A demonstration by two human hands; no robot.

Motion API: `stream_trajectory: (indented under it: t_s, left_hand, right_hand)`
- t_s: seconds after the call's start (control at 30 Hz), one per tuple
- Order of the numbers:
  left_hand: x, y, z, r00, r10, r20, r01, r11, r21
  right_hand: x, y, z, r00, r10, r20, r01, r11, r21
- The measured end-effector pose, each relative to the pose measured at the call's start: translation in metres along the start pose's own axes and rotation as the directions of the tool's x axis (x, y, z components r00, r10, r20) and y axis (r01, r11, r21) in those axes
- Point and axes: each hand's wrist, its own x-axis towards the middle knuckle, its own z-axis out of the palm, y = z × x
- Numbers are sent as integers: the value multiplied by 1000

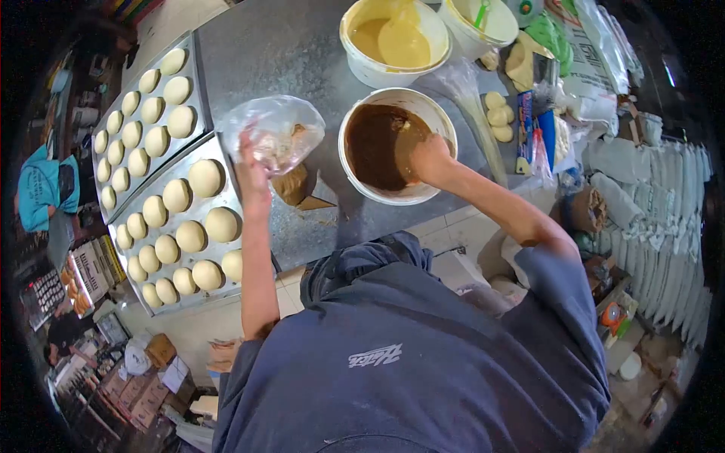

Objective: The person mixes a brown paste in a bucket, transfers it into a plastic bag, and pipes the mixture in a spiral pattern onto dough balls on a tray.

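My left hand [255, 174] grips a clear plastic bag [291, 128], held up over the worktop between the dough trays and a white bucket [346, 170]. Some light and brown residue shows inside the bag. My right hand [430, 157] reaches down into that bucket, at the right side of a dark brown paste [381, 147]; its fingers are hidden there. Below the bag, a brown piece of paper or cardboard [294, 187] lies on the grey worktop [291, 238], partly covered.
Two metal trays [162, 294] of round dough balls [191, 236] stand at left. Behind my bucket are a bucket of yellow cream [370, 34] and another white bucket [502, 26]. Dough pieces [498, 117] and a blue box [525, 132] lie at right. A person in turquoise [45, 185] is far left.
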Motion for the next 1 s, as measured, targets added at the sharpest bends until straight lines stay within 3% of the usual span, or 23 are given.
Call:
stream_trajectory:
  t_s: [0.07,0.13,0.2,0.3,0.4,0.43,0.5,0.53,0.57,0.6,0.7,0.8,0.87,1.0]
  left_hand:
    - [2,-12,8,1000,12,-22,-10,998,61]
    - [-6,3,24,990,-136,50,135,991,12]
    - [-7,-14,33,996,-66,62,65,998,27]
    - [-15,-24,46,999,37,25,-37,999,9]
    - [-30,-14,61,995,-101,-24,102,993,60]
    - [-35,-6,72,997,-65,-45,73,973,221]
    - [-37,-16,76,998,-31,-63,43,981,188]
    - [-35,-23,77,998,-10,-69,22,985,171]
    - [-32,-35,73,991,128,-31,-121,978,170]
    - [-30,-48,71,992,123,-38,-118,987,106]
    - [-30,-91,57,995,77,-60,-80,996,-47]
    - [-32,-98,63,997,-16,-75,-1,975,-224]
    - [-30,-85,71,996,-65,-68,27,893,-450]
    - [-25,-97,66,1000,-16,-4,12,871,-491]
  right_hand:
    - [1,11,-8,999,-54,7,54,997,49]
    - [12,20,3,993,-116,4,115,986,121]
    - [17,31,9,965,-259,48,251,958,140]
    - [23,44,-3,975,-218,36,197,931,308]
    - [22,45,-14,998,-46,-48,62,897,438]
    - [24,43,-11,997,8,-81,29,894,448]
    - [34,40,-1,980,126,-152,-41,883,469]
    - [41,37,11,962,146,-231,-16,873,488]
    - [49,31,30,936,172,-306,8,862,507]
    - [59,25,45,904,197,-381,35,851,523]
    - [92,10,70,964,86,-253,80,810,581]
    - [105,23,60,988,-113,104,-16,601,799]
    - [95,27,46,974,-147,172,-87,462,883]
    - [76,42,23,967,-212,144,-76,301,951]
